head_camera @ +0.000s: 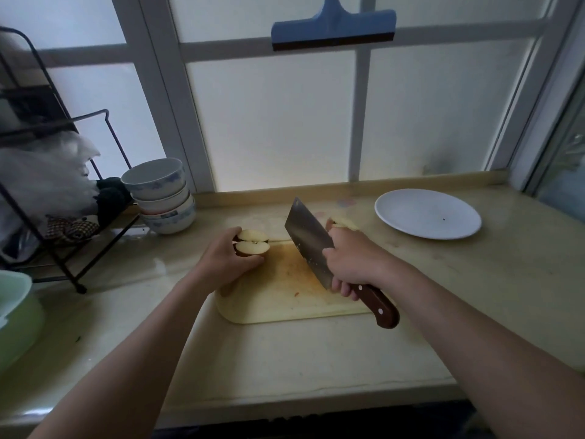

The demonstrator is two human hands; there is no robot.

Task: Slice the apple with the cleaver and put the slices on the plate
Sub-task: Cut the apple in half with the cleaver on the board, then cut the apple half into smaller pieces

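Left hand: the left hand (pixel 226 259) lies at the far-left corner of the board, with its fingers and thumb curled round the apple pieces.
Apple in left hand: two pale-fleshed, red-skinned apple pieces (pixel 252 243) sit pressed together with their cut faces up, a thin gap between them; they are well apart from the plate.
Right hand: the right hand (pixel 349 263) is closed tight round the front of the cleaver's handle, its fingertips wrapped underneath.
Cleaver: a broad rectangular steel cleaver (pixel 308 239) with a dark brown riveted wooden handle slants over the right half of the board, with the far corner of the blade raised toward the window. I cannot tell whether its edge touches the board.
Other apple piece: a pale yellow apple piece with a red edge (pixel 343 223) shows just past the right knuckles. I cannot tell whether it is held or lies on the counter.
Board: a pale yellow rounded plastic cutting board (pixel 285 302), stained orange in the middle, lies on the beige countertop (pixel 316 353).
Plate: a round white plate (pixel 427 213) sits at the far right of the counter and holds no slices.
Left of the counter: a stack of white bowls with blue pattern (pixel 161 194) stands beside a black wire rack (pixel 63 147); a light green basin (pixel 17 315) is at the left edge.
Window: a blue squeegee (pixel 332 26) hangs on the frosted pane.
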